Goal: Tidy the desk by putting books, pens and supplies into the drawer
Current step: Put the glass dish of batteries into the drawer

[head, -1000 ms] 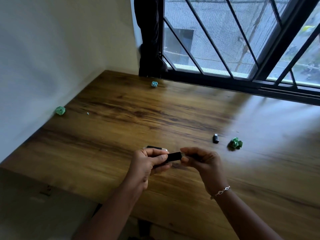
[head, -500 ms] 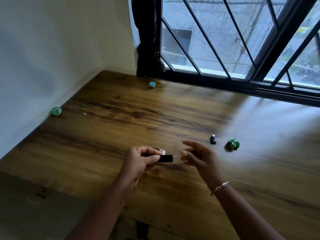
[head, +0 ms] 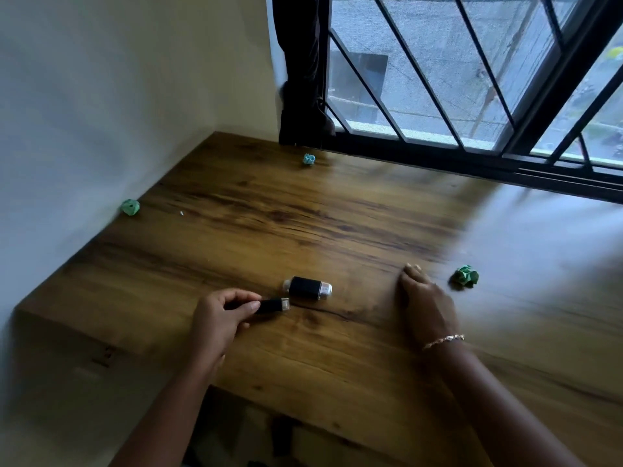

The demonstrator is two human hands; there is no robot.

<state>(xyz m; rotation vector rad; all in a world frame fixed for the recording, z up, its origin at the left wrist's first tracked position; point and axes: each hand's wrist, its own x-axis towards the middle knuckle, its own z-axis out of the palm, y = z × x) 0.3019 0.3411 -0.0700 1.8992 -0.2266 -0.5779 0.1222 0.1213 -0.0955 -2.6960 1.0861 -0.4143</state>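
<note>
Left forearm enters from 7 o'clock; the left hand [head: 219, 311] is curled, thumb and fingers pinching a black stick [head: 271, 305] that points toward 3 o'clock. Right forearm enters from 5 o'clock; the right hand [head: 426, 298] lies palm down, fingers together, reaching toward 11 o'clock

Smooth, faintly glossy wood on desk [head: 337, 230]; matt black plastic with shiny metal ends on stick [head: 271, 305] and drive [head: 306, 288]; crumpled paper wad [head: 465, 275].
</note>
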